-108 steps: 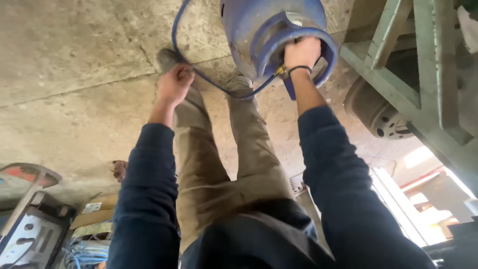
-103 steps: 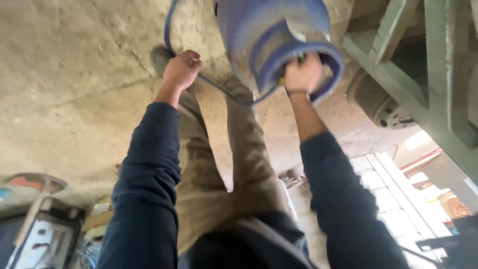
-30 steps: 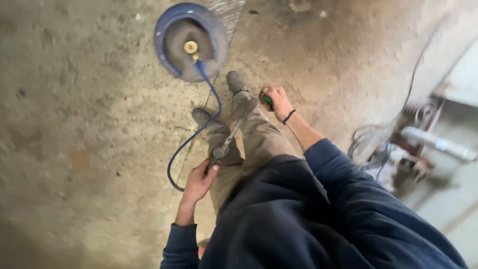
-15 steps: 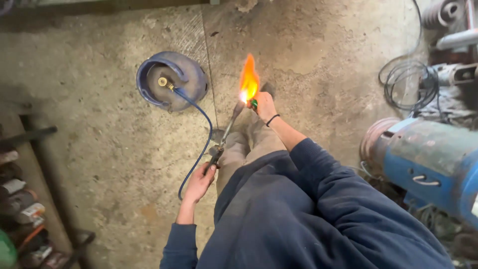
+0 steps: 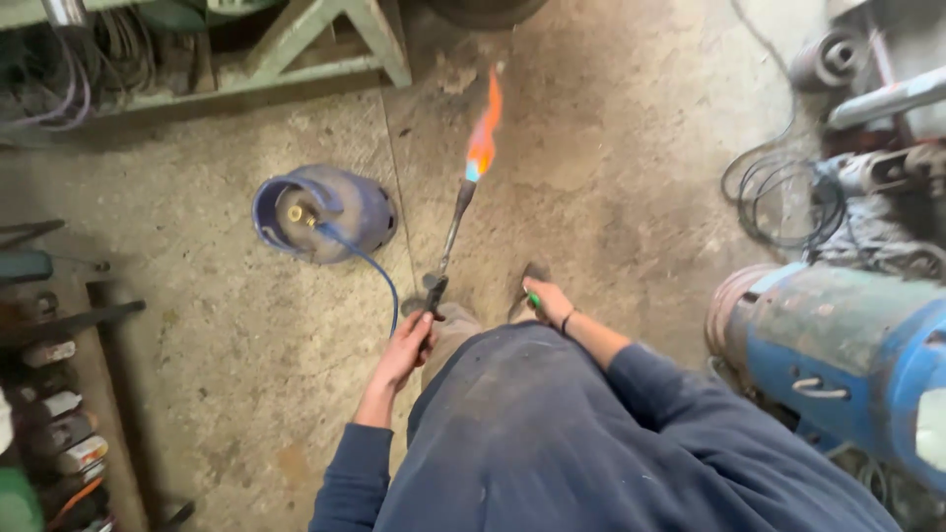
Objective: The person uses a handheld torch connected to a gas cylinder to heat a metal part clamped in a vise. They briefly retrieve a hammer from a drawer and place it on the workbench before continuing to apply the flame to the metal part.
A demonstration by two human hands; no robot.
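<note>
Left hand (image 5: 406, 345) grips the lit gas torch (image 5: 448, 241) — right hand (image 5: 549, 301) pinches a green lighter (image 5: 533, 299) beside it

A green metal frame (image 5: 325, 44) stands at the top of the frame, with cables (image 5: 69, 69) behind it at the upper left. A large blue cylindrical machine (image 5: 838, 355) lies at the right edge. Above it, black coiled wire (image 5: 783, 197) rests on the concrete floor (image 5: 611, 148). Small bottles (image 5: 59, 433) stand in a row at the lower left.
</note>
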